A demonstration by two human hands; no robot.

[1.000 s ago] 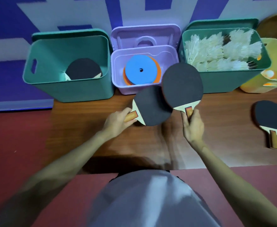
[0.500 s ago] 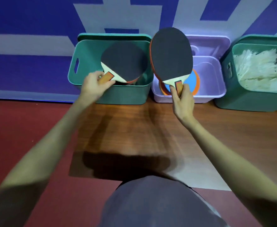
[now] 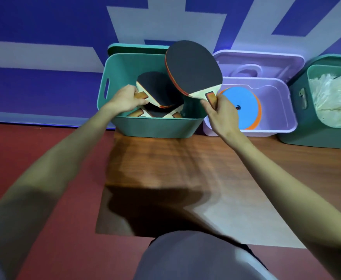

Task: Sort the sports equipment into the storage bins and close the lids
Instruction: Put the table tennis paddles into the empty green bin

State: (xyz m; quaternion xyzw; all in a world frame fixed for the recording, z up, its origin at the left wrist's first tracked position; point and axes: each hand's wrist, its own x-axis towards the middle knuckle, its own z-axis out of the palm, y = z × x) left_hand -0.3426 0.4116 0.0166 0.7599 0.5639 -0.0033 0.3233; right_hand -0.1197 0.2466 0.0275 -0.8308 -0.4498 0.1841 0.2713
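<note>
Holding one paddle in each hand, you are in the middle of the sorting, not near its end. Your left hand (image 3: 125, 99) grips the handle of a paddle (image 3: 157, 88) that is already down inside the green bin (image 3: 157, 126), just above other paddles (image 3: 155, 113) lying on the bottom. How many lie there I cannot tell exactly, but at least two handles show. Your right hand (image 3: 223, 115) is closed around the handle of a second paddle (image 3: 192, 66), which stands up over the right rim of the same bin and is not yet inside.

So I judge this step as almost done for the left paddle and half done for the right one. After both are let go, this bin will still need its lid; a green lid (image 3: 137, 49) seems to stand behind it against the wall.

Beside it, the purple bin (image 3: 252, 130) holds a blue disc (image 3: 239, 107) on an orange one, and its lid (image 3: 260, 61) leans open behind. At the right edge a second green bin (image 3: 311, 136) is filled with white feathery things, probably shuttlecocks (image 3: 333, 98), and it is open too.

No lid is closed yet in this view. Whether more equipment waits outside the view, I cannot say.
</note>
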